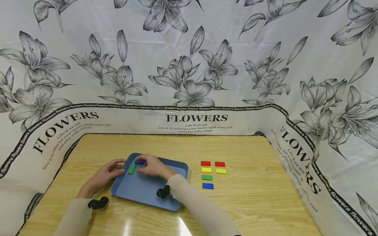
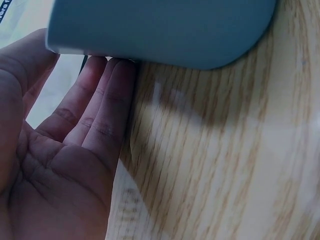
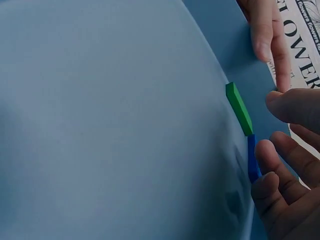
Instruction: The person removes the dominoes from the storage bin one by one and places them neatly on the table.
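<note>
A blue-grey tray (image 1: 149,188) lies at an angle on the wooden table. My left hand (image 1: 104,175) holds its left edge, thumb at the rim and fingers against the outer wall (image 2: 165,30). Inside, by the left rim, lies a green domino block (image 1: 132,169); a blue domino block (image 3: 253,157) lies at its end, near the far corner. My right hand (image 1: 153,166) reaches over the tray, fingertips at the blue block and partly covering it. In the right wrist view its thumb stands apart from those fingers, near the green block (image 3: 238,107).
Right of the tray, domino blocks lie in rows: two red (image 1: 205,163), two yellow (image 1: 206,170), one green (image 1: 207,177) and one blue (image 1: 208,186). A floral cloth (image 1: 197,123) stands around the table's back and sides. Black straps (image 1: 98,203) sit at both wrists.
</note>
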`<state>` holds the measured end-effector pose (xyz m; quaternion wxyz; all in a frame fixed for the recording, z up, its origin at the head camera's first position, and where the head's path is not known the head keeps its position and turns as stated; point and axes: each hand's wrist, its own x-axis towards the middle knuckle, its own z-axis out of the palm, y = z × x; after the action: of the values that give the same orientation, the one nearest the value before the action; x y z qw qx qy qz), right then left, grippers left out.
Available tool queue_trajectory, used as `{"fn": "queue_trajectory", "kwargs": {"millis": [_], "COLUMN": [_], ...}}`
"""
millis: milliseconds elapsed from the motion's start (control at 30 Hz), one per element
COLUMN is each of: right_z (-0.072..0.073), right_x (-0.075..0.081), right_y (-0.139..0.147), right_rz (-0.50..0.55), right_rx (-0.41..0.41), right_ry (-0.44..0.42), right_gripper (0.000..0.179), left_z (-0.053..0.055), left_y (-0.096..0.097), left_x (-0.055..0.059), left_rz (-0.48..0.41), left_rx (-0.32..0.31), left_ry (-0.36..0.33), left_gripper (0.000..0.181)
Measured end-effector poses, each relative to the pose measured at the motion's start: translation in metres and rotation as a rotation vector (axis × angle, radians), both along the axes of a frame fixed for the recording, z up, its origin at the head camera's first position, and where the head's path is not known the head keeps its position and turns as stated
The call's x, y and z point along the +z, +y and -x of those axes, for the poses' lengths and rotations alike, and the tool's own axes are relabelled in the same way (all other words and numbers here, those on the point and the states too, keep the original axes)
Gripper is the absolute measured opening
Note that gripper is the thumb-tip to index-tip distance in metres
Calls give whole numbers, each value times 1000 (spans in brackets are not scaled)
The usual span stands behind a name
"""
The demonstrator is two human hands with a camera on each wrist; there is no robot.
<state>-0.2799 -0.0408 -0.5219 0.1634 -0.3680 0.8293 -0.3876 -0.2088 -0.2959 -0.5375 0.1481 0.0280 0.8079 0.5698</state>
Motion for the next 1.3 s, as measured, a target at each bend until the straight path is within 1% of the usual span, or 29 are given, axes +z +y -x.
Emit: {"fn": "queue_trajectory", "kwargs": {"millis": [233, 467, 667, 900, 1000, 1133, 1167, 1233, 1300], "right_z": [-4, -7, -8, -9, -9, -8, -7, -6, -5], "right_x": [-6, -12, -11, -9, -8, -7, -6, -7, -8], "right_y": [-9, -14, -15, -15, -14, -13, -13, -13, -15], "right_rz": [-26, -45, -35, -24, -18, -9, -6, -7, -17], "right_rx": [-5, -5, 0, 13, 22, 36, 35, 34, 33], "right_ry": [-7, -6, 30, 23, 23, 62, 71, 84, 83], "right_gripper": [46, 45, 43, 39, 38, 36, 35, 34, 34], "left_z": [-4, -6, -4, -5, -5, -4, -4, -3, -2], "left_y": [0, -1, -3, -4, -3, -2, -2, -1, -1], "left_x": [-2, -3, -1, -1, -1, 0, 0, 0, 0], "left_rz": [-13, -50, -54, -52, -50, -47, -46, -45, -49], "left_rx": [5, -30, -25, -30, -13, -7, -16, -26, -17], "left_ry": [-7, 31, 43, 44, 31, 27, 31, 37, 25], "left_gripper": [60, 60, 60, 59, 58, 58, 59, 59, 59]}}
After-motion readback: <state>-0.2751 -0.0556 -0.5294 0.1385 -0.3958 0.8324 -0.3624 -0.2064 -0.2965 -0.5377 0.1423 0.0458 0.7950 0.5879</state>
